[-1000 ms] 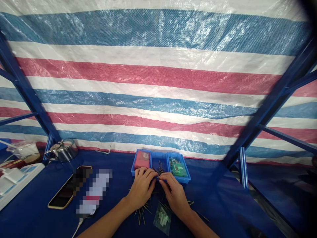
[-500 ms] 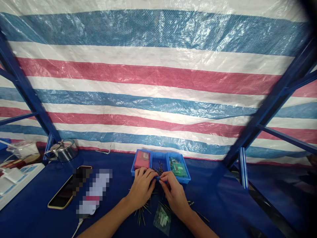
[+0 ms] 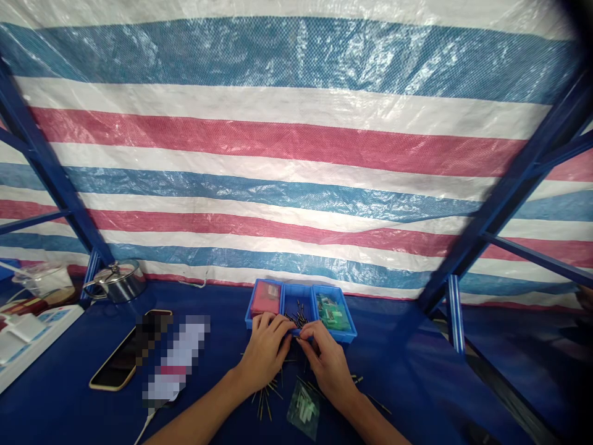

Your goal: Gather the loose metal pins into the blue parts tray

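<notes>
My left hand [image 3: 267, 350] and my right hand [image 3: 328, 363] meet at the front rim of a blue three-part tray [image 3: 351, 334]. Fingers on both hands are bent into a pinch, tips nearly together; whatever lies between them is too small to make out. Just beyond the fingertips, slim dark metal rods [image 3: 301, 316], resembling drill bits, lie in the tray's middle compartment. A red packet [image 3: 265, 299] fills the left compartment, and green-looking plastic bags [image 3: 332, 314] fill the right. More thin rods [image 3: 265, 398] are scattered below my hands, beside a clear bag with pale pieces [image 3: 304, 408].
Left on the blue table are a phone [image 3: 120, 358], a blurred-out object with a white cable [image 3: 147, 423], a steel pot [image 3: 121, 283] and a white power strip [image 3: 46, 340]. Blue metal posts [image 3: 491, 204] and a striped tarp [image 3: 296, 148] stand behind.
My right thumb and fingertips have shifted very slightly at the tray's front rim. My left hand, the tray and the scattered rods look unchanged.
</notes>
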A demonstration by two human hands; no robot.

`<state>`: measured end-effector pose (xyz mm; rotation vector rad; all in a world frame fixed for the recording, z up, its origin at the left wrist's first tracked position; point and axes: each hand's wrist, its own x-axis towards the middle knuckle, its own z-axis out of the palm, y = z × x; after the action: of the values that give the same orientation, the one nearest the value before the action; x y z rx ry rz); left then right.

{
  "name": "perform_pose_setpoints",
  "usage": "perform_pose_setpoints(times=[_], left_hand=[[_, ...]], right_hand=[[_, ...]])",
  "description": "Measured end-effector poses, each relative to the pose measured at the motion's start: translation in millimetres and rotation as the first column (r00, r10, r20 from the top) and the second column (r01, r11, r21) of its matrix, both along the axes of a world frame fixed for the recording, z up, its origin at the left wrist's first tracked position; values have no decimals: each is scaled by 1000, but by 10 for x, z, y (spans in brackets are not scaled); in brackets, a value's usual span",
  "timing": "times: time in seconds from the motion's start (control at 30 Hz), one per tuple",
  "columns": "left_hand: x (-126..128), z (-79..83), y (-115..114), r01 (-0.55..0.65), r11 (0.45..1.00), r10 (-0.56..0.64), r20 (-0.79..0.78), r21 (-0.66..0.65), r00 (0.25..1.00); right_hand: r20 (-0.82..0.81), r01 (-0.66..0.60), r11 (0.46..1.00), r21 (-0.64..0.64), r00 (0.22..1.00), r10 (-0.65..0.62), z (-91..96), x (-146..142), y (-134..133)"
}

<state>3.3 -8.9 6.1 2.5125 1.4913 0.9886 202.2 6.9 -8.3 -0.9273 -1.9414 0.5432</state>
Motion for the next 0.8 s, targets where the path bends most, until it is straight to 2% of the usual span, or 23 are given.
perform_pose_setpoints(times=[0.53, 0.8], left_hand=[[3, 21, -9, 0, 1000, 0, 1, -3, 1000], [-3, 25, -10, 9, 1000, -9, -2, -17, 1000]], right_hand=[[-1, 20, 999, -30, 1000, -20, -18, -7, -2], [-31, 20, 1000, -14, 999, -20, 64, -8, -29]])
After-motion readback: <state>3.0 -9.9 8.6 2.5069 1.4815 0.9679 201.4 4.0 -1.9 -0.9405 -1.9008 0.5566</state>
